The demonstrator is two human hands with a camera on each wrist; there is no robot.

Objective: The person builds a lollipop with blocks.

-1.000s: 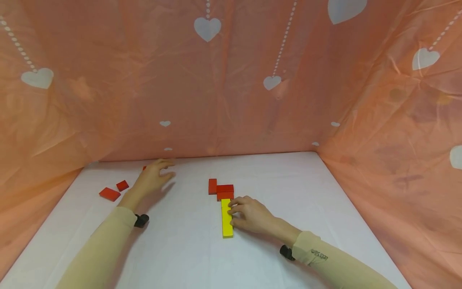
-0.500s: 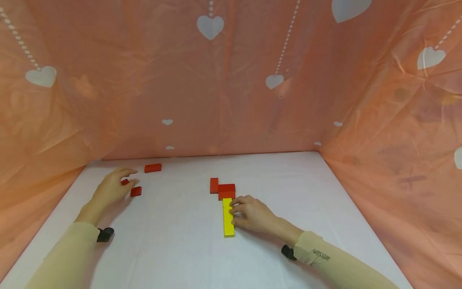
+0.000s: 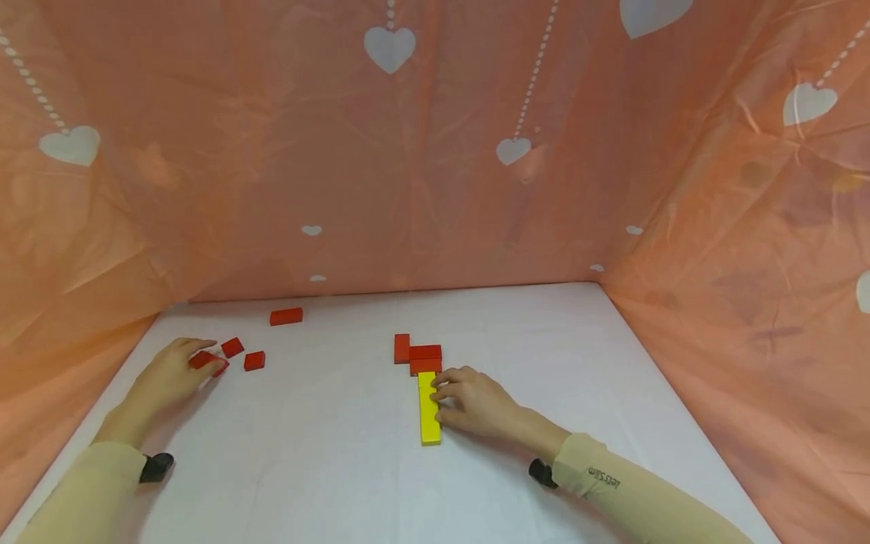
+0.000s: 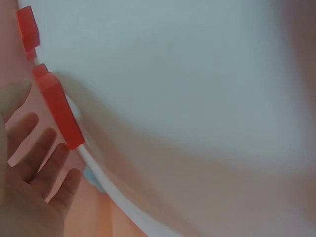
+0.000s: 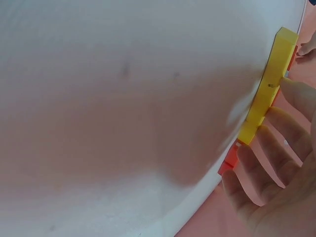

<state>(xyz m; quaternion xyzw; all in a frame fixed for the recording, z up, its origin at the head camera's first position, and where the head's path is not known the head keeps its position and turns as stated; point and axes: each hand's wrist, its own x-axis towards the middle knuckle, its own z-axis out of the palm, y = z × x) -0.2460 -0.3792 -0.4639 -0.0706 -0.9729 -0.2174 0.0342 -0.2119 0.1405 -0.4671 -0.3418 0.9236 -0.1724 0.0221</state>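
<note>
My left hand (image 3: 166,372) reaches over a flat red block (image 3: 202,359) at the left of the white table. In the left wrist view its fingertips (image 4: 30,121) are spread beside the long red block (image 4: 64,113), not curled round it. On the other side, my right hand (image 3: 479,404) rests its fingertips along the right edge of a long yellow block (image 3: 429,423). A short yellow block (image 5: 247,132) continues that bar at its far end. Two red blocks (image 3: 426,353) lie crosswise beyond the yellow, and another red block (image 3: 402,349) stands lengthwise at their left.
Two small red blocks, one turned askew (image 3: 232,347) and one (image 3: 254,360) to its right, lie just past my left fingertips. Farther back is a longer red block (image 3: 286,316). An orange curtain with hearts (image 3: 408,189) encloses the table's back and sides.
My left hand has moved left and nearer from the back red block, past the small red blocks, to the leftmost red block. My right hand stays at the yellow block.
</note>
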